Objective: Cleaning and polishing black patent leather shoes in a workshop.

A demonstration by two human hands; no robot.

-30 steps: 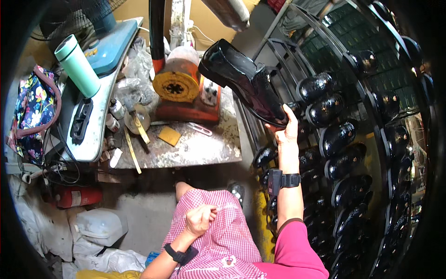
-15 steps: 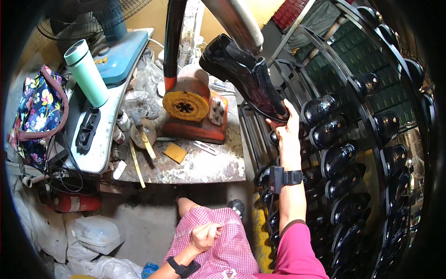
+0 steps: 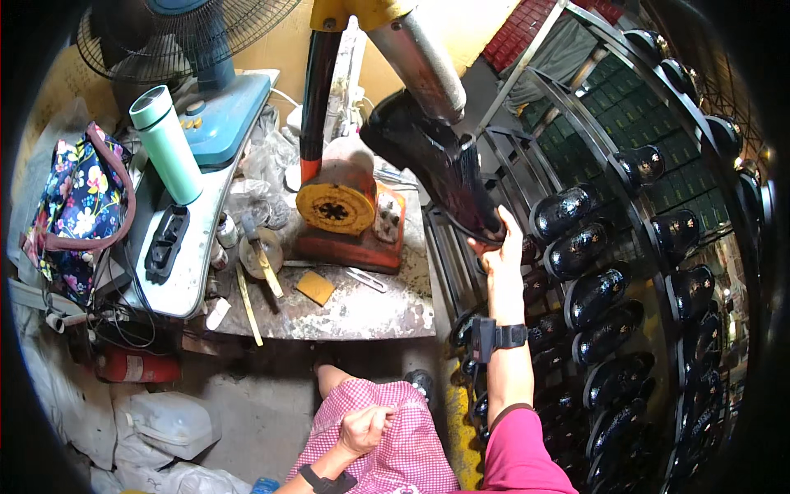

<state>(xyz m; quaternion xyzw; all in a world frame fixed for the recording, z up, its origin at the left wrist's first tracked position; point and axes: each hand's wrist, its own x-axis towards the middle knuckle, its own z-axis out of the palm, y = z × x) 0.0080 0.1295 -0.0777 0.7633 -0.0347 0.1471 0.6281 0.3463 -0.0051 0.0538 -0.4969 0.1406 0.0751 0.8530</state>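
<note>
A glossy black slip-on shoe is held up at the bench's right end, its heel toward the upper left. My right hand grips it by the toe, arm stretched forward. Over the shoe's opening hangs the end of a silver metal pipe; whether they touch I cannot tell. The pipe comes down from a yellow head beside a dark upright on a red machine base. My left hand is closed over the pink checked apron, thumb against the curled fingers. Anything inside it is hidden.
A rack of several shiny black shoes stands close on the right. On the worn bench lie a yellow square pad and sticks. A mint-green flask, a floral bag and a fan are at the left.
The view has tilted slightly upward, showing more of the pipe's yellow head. In my right hand the shoe has turned a little under the pipe. My left hand remains closed over the apron.
</note>
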